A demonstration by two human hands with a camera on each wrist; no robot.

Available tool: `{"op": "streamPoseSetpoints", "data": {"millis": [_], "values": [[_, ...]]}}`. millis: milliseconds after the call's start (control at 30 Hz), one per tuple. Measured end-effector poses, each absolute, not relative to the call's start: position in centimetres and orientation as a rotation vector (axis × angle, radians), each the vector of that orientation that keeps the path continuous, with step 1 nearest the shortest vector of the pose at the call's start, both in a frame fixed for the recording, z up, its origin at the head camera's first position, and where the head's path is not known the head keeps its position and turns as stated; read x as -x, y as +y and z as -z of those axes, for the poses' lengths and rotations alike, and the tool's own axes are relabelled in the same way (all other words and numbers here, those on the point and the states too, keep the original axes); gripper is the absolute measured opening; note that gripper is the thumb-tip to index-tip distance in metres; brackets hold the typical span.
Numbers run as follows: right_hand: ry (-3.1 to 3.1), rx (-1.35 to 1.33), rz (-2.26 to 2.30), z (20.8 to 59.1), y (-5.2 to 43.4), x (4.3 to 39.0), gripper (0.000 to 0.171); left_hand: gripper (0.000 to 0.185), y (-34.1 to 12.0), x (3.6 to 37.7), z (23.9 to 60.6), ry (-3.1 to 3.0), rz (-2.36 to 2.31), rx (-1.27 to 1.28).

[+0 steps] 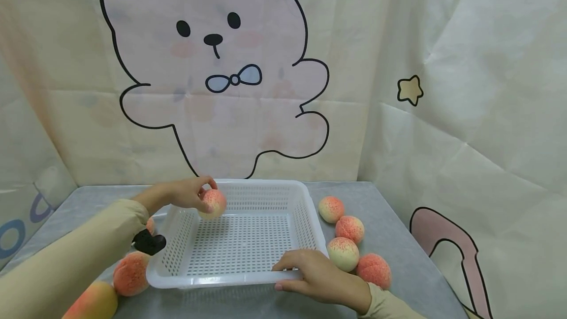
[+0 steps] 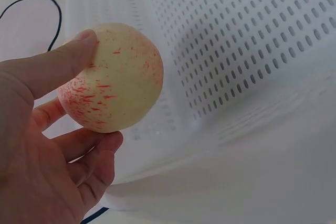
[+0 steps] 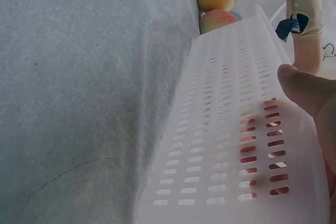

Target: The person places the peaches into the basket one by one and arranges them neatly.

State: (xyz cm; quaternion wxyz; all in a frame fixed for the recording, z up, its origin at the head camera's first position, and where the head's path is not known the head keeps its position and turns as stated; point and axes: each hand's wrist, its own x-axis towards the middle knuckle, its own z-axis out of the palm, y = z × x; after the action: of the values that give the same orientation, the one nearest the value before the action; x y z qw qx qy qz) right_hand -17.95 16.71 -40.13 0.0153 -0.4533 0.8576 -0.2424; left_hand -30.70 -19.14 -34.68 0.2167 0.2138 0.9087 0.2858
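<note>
A white perforated plastic basket (image 1: 239, 245) stands on the table. My left hand (image 1: 188, 193) pinches a peach (image 1: 214, 204) over the basket's left side. In the left wrist view, the thumb and fingers hold the pale, red-flecked peach (image 2: 113, 77) beside the basket wall (image 2: 231, 40). My right hand (image 1: 316, 277) grips the near rim toward the right corner, thumb outside and fingers over the inside. The right wrist view shows the thumb (image 3: 304, 87) on the rim and the fingers through the slots of the basket wall (image 3: 215, 145).
Several peaches (image 1: 343, 254) lie to the right of the basket. Left of it are a redder peach (image 1: 131, 273), another partly behind the left forearm, and a yellow-orange mango-like fruit (image 1: 94, 302). A grey cloth covers the table (image 1: 376, 225); printed curtains (image 1: 345, 127) hang behind.
</note>
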Motion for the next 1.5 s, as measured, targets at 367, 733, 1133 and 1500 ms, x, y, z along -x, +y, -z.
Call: {"op": "streamPoseSetpoints", "data": {"millis": [367, 733, 1133, 1500], "values": [[2.693, 1.432, 0.737, 40.2, 16.7, 18.0, 0.026, 0.059, -17.8, 30.7, 35.8, 2.579, -0.640, -0.556], [2.711, 1.467, 0.720, 40.4, 16.7, 18.0, 0.025, 0.057, -17.2, 29.9, 36.0, 2.677, -0.373, -0.591], [2.715, 1.485, 0.725, 40.6, 16.8, 17.9, 0.025, 0.061, -17.1, 29.5, 35.7, 2.692, -0.312, -0.511], [2.728, 1.513, 0.724, 40.7, 16.7, 17.9, 0.021, 0.049, -19.1, 29.3, 34.4, 2.696, -0.484, -0.654]]}}
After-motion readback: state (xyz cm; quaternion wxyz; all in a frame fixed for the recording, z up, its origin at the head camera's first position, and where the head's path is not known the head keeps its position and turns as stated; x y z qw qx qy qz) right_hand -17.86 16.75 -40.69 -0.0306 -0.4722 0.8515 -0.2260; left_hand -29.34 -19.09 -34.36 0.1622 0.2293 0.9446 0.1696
